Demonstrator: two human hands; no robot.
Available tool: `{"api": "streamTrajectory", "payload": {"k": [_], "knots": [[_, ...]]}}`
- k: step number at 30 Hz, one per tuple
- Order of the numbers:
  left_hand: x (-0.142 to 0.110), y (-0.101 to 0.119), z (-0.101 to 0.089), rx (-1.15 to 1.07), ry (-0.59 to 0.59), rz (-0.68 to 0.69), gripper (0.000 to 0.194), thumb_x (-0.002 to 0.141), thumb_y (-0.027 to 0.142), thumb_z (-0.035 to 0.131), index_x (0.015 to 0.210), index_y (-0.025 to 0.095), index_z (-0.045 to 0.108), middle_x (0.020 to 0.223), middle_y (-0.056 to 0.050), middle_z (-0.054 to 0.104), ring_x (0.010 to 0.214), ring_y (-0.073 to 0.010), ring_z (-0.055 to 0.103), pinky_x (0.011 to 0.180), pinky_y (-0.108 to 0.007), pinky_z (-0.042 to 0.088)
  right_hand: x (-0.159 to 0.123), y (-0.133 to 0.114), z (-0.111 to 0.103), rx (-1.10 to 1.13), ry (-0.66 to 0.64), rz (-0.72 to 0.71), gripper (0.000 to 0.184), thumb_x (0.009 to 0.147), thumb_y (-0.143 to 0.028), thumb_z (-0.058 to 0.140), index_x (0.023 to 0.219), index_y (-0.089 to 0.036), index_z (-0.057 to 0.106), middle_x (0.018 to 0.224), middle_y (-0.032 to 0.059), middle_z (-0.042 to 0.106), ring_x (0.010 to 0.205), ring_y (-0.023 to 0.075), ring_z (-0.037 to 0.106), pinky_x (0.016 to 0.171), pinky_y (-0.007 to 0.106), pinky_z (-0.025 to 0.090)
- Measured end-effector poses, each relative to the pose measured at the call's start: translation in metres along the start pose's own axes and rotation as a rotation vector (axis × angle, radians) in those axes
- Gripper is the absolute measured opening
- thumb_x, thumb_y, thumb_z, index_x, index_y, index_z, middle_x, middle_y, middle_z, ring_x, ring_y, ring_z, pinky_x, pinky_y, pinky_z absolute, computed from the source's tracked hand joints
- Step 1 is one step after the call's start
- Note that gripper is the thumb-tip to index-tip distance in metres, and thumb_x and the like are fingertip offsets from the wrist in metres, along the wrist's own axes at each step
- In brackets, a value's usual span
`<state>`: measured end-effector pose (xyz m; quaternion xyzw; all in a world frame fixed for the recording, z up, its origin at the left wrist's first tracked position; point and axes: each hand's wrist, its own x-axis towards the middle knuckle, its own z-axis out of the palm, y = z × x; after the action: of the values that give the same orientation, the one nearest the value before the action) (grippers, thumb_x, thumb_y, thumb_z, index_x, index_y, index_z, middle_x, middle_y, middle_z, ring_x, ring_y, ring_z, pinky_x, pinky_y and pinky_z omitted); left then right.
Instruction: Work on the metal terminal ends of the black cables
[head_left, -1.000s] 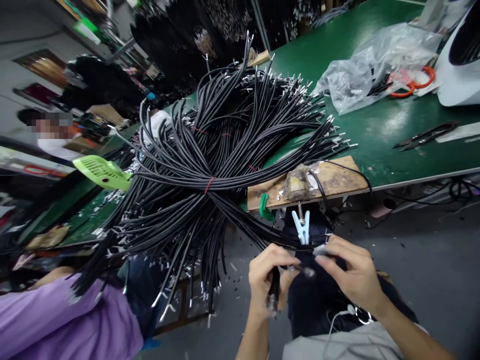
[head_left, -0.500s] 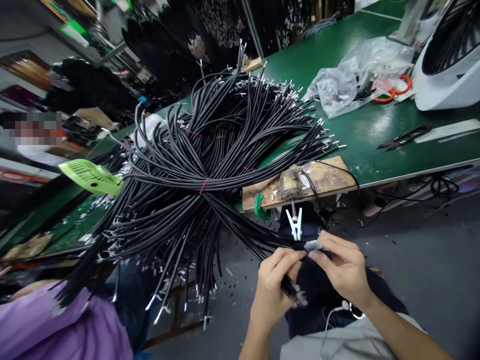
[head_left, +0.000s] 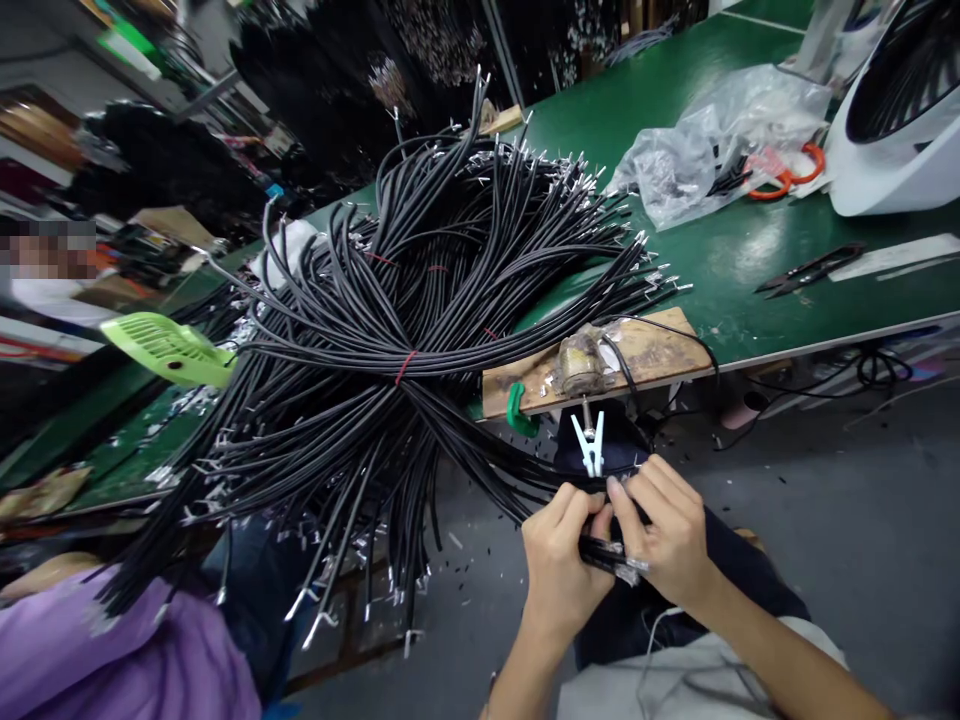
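A bundle of black cables (head_left: 499, 460) runs from the big pile (head_left: 337, 370) to my lap. My left hand (head_left: 564, 545) is closed around several of these cables, and their stripped silver ends (head_left: 626, 565) stick out past its fingers. Right beside it, my right hand (head_left: 669, 525) pinches at a black cable with curled fingers; the fingers hide the exact grip. Just above both hands, a pale blue clothespin (head_left: 590, 445) sits at the shaft of a small motor (head_left: 581, 362), which is fixed on a wooden board (head_left: 664, 345).
A green clamp (head_left: 519, 410) grips the board's front edge. On the green table (head_left: 720, 290) lie snips (head_left: 810, 272), orange-handled scissors (head_left: 787, 180), a plastic bag (head_left: 675, 170) and a white fan (head_left: 892, 120). A lime-green fan (head_left: 169, 348) stands left; a person in a purple top (head_left: 135, 640) sits nearby.
My right hand has shifted slightly left and turned, its fingers now curled closer to my left hand. The cable ends in my left hand have swung right and up. The view has shifted slightly.
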<state>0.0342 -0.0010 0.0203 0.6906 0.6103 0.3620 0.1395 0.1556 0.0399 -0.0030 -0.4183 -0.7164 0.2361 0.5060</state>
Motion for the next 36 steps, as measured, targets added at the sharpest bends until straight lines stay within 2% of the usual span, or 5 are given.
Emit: {"api": "streamTrajectory", "payload": {"k": [12, 17, 24, 31, 36], "knots": [[0.001, 0.004, -0.005, -0.106, 0.074, -0.071, 0.008, 0.086, 0.012, 0.056, 0.08, 0.016, 0.058, 0.069, 0.0, 0.056, 0.061, -0.0107, 0.053, 0.057, -0.02, 0.039, -0.003, -0.001, 0.017, 1.059, 0.051, 0.719, 0.028, 0.077, -0.025, 0.062, 0.051, -0.017, 0.056, 0.06, -0.0002, 0.046, 0.059, 0.0133, 0.043, 0.056, 0.027, 0.037], [0.001, 0.004, -0.009, -0.147, -0.007, -0.056, 0.021, 0.089, 0.011, 0.049, 0.07, 0.016, 0.056, 0.063, 0.001, 0.054, 0.056, -0.0094, 0.051, 0.055, -0.02, 0.035, 0.006, 0.007, 0.007, 1.141, -0.118, 0.803, 0.025, 0.075, -0.031, 0.067, 0.056, -0.015, 0.063, 0.057, -0.0005, 0.049, 0.055, 0.011, 0.042, 0.051, 0.024, 0.035], [0.004, 0.003, -0.015, -0.16, -0.108, -0.127, 0.032, 0.092, 0.014, 0.045, 0.06, 0.016, 0.048, 0.056, 0.002, 0.048, 0.051, -0.0088, 0.046, 0.053, -0.021, 0.031, 0.008, 0.014, -0.004, 0.899, -0.258, 0.496, 0.015, 0.073, -0.03, 0.075, 0.078, -0.017, 0.068, 0.077, 0.0033, 0.059, 0.07, 0.0147, 0.055, 0.062, 0.025, 0.045], [0.007, 0.0, -0.019, -0.247, -0.155, -0.125, 0.02, 0.087, 0.018, 0.055, 0.068, 0.016, 0.052, 0.062, 0.002, 0.051, 0.056, -0.0095, 0.047, 0.056, -0.02, 0.034, 0.0, 0.008, 0.013, 0.912, -0.098, 0.599, 0.023, 0.076, -0.033, 0.072, 0.066, -0.017, 0.059, 0.062, -0.0003, 0.057, 0.055, 0.012, 0.053, 0.051, 0.023, 0.045], [0.007, 0.002, -0.013, -0.206, -0.035, -0.147, 0.025, 0.084, 0.016, 0.059, 0.062, 0.017, 0.046, 0.059, 0.004, 0.045, 0.054, -0.0086, 0.043, 0.053, -0.02, 0.032, -0.005, 0.002, 0.009, 0.349, 0.213, 0.083, 0.015, 0.075, -0.004, 0.065, 0.075, -0.019, 0.065, 0.071, 0.0021, 0.06, 0.067, 0.0147, 0.054, 0.064, 0.028, 0.046]]}}
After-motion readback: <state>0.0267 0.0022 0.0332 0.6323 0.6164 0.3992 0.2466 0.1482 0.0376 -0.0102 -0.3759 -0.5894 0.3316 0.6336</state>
